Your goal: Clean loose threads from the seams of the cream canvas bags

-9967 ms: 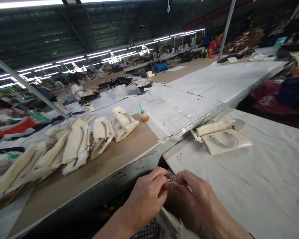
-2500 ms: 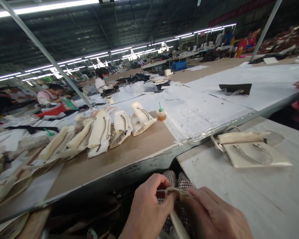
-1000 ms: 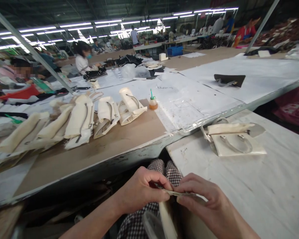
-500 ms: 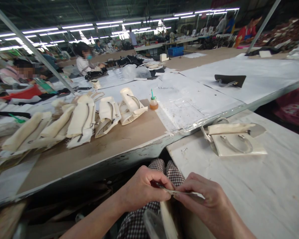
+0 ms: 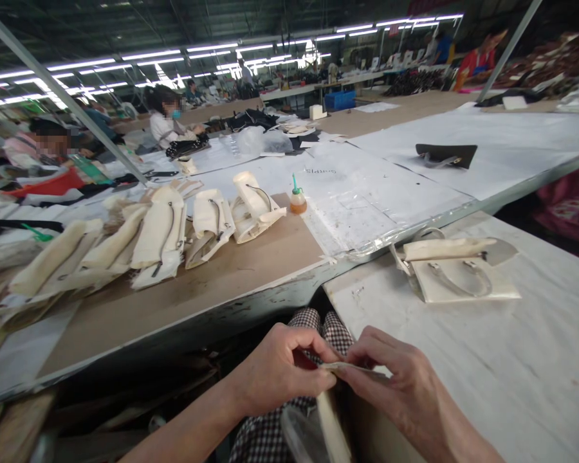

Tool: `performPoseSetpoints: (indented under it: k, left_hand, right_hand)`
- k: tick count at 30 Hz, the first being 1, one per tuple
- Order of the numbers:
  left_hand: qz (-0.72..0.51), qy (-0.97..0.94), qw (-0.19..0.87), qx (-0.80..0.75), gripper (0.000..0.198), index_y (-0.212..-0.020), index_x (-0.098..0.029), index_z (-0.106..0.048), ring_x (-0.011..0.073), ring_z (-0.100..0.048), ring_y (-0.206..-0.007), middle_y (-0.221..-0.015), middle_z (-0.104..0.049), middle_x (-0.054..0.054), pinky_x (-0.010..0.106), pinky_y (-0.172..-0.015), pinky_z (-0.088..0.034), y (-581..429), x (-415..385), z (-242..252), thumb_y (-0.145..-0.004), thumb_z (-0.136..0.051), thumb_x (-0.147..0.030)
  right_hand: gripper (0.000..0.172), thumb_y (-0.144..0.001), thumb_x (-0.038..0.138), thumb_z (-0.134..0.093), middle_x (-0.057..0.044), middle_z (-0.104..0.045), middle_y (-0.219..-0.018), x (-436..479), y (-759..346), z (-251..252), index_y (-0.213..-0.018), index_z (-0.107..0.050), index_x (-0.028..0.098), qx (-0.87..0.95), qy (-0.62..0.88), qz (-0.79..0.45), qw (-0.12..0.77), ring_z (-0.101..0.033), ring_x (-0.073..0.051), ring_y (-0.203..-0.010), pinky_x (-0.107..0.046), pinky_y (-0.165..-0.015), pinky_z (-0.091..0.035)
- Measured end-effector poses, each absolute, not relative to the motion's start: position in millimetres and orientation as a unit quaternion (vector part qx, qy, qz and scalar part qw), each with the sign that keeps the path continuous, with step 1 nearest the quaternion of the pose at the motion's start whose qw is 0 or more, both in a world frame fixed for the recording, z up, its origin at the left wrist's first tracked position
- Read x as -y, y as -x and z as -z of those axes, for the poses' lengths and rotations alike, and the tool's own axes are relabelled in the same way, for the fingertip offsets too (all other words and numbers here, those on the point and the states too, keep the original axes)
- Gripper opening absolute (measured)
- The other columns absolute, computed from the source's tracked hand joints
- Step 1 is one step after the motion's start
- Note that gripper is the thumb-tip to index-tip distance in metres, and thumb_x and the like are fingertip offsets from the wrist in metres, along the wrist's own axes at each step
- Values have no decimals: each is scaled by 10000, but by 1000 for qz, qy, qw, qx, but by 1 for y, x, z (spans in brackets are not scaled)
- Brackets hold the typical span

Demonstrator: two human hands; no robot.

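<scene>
Bag (image 5: 332,421) edge was clamped between the fingers of our left hand (image 5: 289,363) and right hand (image 5: 400,376), seemingly to steady it

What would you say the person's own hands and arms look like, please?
The left hand and right hand are bare, with no gloves or rings showing. No sleeve shows on the left forearm or right forearm. Below them, the clothing is checked, dark and white.
</scene>
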State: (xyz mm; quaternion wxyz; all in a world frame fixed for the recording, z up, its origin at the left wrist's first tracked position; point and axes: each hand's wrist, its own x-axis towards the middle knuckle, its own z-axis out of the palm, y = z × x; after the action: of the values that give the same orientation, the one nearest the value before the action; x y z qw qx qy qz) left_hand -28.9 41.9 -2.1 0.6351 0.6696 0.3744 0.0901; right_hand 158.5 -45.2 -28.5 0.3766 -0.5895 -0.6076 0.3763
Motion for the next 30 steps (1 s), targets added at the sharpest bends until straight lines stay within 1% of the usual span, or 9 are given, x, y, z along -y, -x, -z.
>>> performPoseSetpoints:
  k: [3,7,12,16,18,22,26,28,30]
  left_hand:
    - [-105,-664,629,-390,220,-873,-101,-730,193,-644,-726,-869,-741,100,240,-622,-484,28,-38,1,-717,-727,-257]
    - [-131,-681,596,-405,190,-845,-113,-727,195,-645,-736,-835,-736,84,244,-637,-492,23,-33,-1,-772,-699,-287]
    - [-164,-765,492,-382,136,-820,-157,-746,158,-639,-692,-762,-725,36,212,-644,-484,18,-29,-3,-839,-629,-224]
    - [-196,-820,401,-357,163,-830,-164,-732,144,-647,-695,-780,-719,31,199,-666,-479,16,-26,0,-838,-572,-132]
    - [-208,-831,378,-352,171,-846,-167,-725,141,-652,-695,-789,-720,28,194,-667,-478,17,-24,1,-832,-564,-108]
    - [-224,-822,387,-353,172,-845,-182,-724,135,-659,-691,-789,-727,16,185,-674,-486,17,-20,3,-844,-566,-114]
    - [-244,-795,414,-370,164,-831,-193,-726,149,-667,-719,-802,-737,14,195,-702,-490,15,-15,7,-856,-570,-147]
    - [-251,-773,426,-397,156,-805,-193,-724,152,-645,-691,-771,-725,12,200,-669,-477,14,-14,9,-848,-576,-174]
    - [-241,-750,443,-427,166,-770,-188,-722,144,-590,-628,-694,-682,5,204,-602,-445,13,-14,9,-834,-569,-191]
  right_hand:
    - [270,-925,400,-618,15,-603,-743,41,-162,27,-737,-688,219,600,587,-381,387,-579,-134,-660,-261,-589,-395]
    - [257,-940,386,-598,5,-593,-763,39,-165,30,-772,-693,215,602,575,-392,391,-567,-146,-683,-276,-610,-392]
    - [239,-946,344,-591,8,-586,-770,40,-167,33,-759,-657,212,609,574,-385,389,-554,-144,-690,-280,-618,-382]
    - [229,-942,323,-594,11,-591,-768,40,-168,33,-752,-646,207,610,571,-383,393,-564,-141,-700,-275,-627,-388]
    - [211,-935,317,-603,12,-598,-771,40,-167,33,-760,-652,209,607,571,-385,397,-571,-142,-706,-274,-628,-391]
    - [212,-932,323,-609,12,-599,-768,40,-167,32,-762,-660,207,605,565,-387,406,-569,-140,-699,-273,-626,-392]
    - [227,-935,314,-607,11,-597,-763,40,-167,32,-747,-673,204,593,550,-405,426,-569,-137,-697,-272,-632,-397]
    - [223,-936,300,-611,11,-596,-764,40,-168,32,-748,-685,205,586,543,-419,430,-574,-138,-712,-270,-643,-402]
    - [204,-940,283,-610,11,-604,-779,40,-170,31,-775,-706,211,587,538,-428,427,-583,-137,-729,-268,-658,-409]
